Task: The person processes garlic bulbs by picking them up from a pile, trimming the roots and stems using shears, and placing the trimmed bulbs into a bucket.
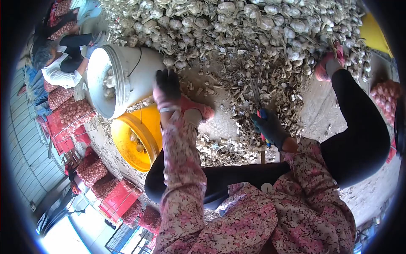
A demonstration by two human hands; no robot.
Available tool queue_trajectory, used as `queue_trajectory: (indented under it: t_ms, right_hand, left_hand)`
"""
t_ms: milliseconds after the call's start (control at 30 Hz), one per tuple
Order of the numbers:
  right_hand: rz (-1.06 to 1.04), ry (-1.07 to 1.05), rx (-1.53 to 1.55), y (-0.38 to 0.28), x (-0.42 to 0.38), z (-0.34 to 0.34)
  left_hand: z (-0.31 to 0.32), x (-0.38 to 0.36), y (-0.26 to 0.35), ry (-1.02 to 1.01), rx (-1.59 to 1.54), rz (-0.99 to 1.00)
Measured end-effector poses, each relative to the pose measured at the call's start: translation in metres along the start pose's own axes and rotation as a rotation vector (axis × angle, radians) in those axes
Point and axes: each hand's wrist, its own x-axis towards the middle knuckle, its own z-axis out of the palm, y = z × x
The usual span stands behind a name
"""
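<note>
Right hand (272,130) closed around the handles of shears (257,95), stiff and best held there; left hand (168,86) beside the white bucket (141,72), grip indiscernible. Beyond, heaped garlic bulbs (253,26), presumably light, firm, best taken by the body. Floor (323,101) littered with trimmings (281,86); filled mesh sacks (78,113) farther off.

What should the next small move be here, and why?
Probably bring the left hand to the piled garlic bulbs to pick one: it appears beside the white bucket with no bulb visible in it, while the right hand holds a red-and-blue-handled tool.
</note>
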Motion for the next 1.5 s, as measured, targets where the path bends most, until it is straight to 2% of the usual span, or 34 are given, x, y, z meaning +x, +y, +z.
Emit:
queue_trajectory:
  t_ms: [33,200,233,267,333,467,533,567,600,633,667,733,767,800,867,933,1000,1033,1067,1133,1167,1200,1267,1300,1400,1500]
  right_hand:
    - [0.056,0.009,0.099,-0.014,-0.006,0.000]
    - [0.028,0.001,0.097,-0.018,-0.006,-0.002]
    - [0.036,0.001,0.056,-0.021,-0.005,-0.003]
    - [0.045,0.001,0.014,-0.024,-0.006,-0.005]
    - [0.087,-0.010,0.002,-0.031,-0.007,-0.007]
    - [0.078,-0.036,-0.096,-0.032,-0.008,-0.009]
    - [0.061,-0.052,-0.152,-0.038,-0.009,-0.011]
    - [-0.058,0.028,-0.262,-0.042,-0.011,-0.011]
    - [-0.175,0.108,-0.372,-0.048,-0.014,-0.011]
    - [-0.153,0.079,-0.519,-0.068,-0.018,-0.016]
    - [-0.154,0.083,-0.520,-0.074,-0.019,-0.017]
    - [-0.248,0.143,-0.586,-0.080,-0.024,-0.023]
    - [-0.368,0.246,-0.649,-0.072,-0.024,-0.022]
    - [-0.372,0.256,-0.651,-0.070,-0.025,-0.025]
    - [-0.537,0.345,-0.744,-0.071,-0.029,-0.030]
    - [-0.564,0.346,-0.777,-0.075,-0.038,-0.035]
    - [-0.573,0.318,-0.876,-0.076,-0.047,-0.037]
    - [-0.559,0.331,-0.933,-0.072,-0.051,-0.037]
    - [-0.556,0.342,-0.927,-0.071,-0.056,-0.038]
    - [-0.458,0.254,-0.955,-0.069,-0.066,-0.042]
    - [-0.476,0.218,-0.966,-0.066,-0.069,-0.045]
    - [-0.468,0.224,-0.956,-0.060,-0.071,-0.045]
    - [-0.532,0.231,-0.930,-0.050,-0.071,-0.043]
    - [-0.528,0.257,-0.934,-0.048,-0.073,-0.041]
    - [-0.428,0.174,-0.900,-0.047,-0.076,-0.041]
    - [-0.507,0.119,-0.878,-0.032,-0.058,-0.043]
  left_hand:
    - [0.019,0.018,0.002,-0.007,-0.008,0.002]
    - [0.119,0.089,0.000,-0.019,-1.049,-1.060]
    - [0.133,0.105,0.004,-0.155,-0.829,-1.093]
    - [0.120,0.109,0.007,-0.154,-0.833,-1.090]
    - [0.076,0.113,0.014,-0.350,-0.828,-1.105]
    - [0.090,0.097,0.031,-0.202,-0.945,-1.187]
    - [0.118,0.079,0.055,0.173,-1.324,-1.010]
    - [0.150,0.075,0.075,0.388,-1.826,-0.998]
    - [0.128,0.067,0.081,0.394,-1.828,-0.990]
    - [0.089,0.048,0.094,0.371,-2.396,-0.948]
    - [0.057,0.029,0.109,0.313,-2.967,-0.835]
    - [0.023,0.006,0.132,0.460,-2.811,-0.437]
    - [0.029,0.004,0.153,0.618,-2.405,-0.387]
    - [0.005,-0.005,0.158,0.594,-2.703,-0.346]
    - [-0.045,-0.024,0.164,0.426,-2.965,-0.413]
    - [-0.062,-0.034,0.177,0.323,-2.773,-0.453]
    - [-0.079,-0.045,0.182,0.271,-2.643,-0.406]
    - [-0.088,-0.047,0.189,0.364,-2.472,-0.403]
    - [-0.095,-0.052,0.190,0.360,-2.468,-0.388]
    - [-0.119,-0.065,0.186,0.209,-2.224,-0.397]
    - [-0.136,-0.070,0.178,0.085,-2.062,-0.400]
    - [-0.143,-0.074,0.177,0.076,-2.056,-0.388]
    - [-0.150,-0.079,0.176,-0.024,-1.939,-0.412]
    - [-0.139,-0.081,0.182,0.109,-1.873,-0.343]
    - [-0.127,-0.081,0.188,0.150,-1.693,-0.268]
    - [-0.121,-0.083,0.192,0.027,-1.772,-0.344]
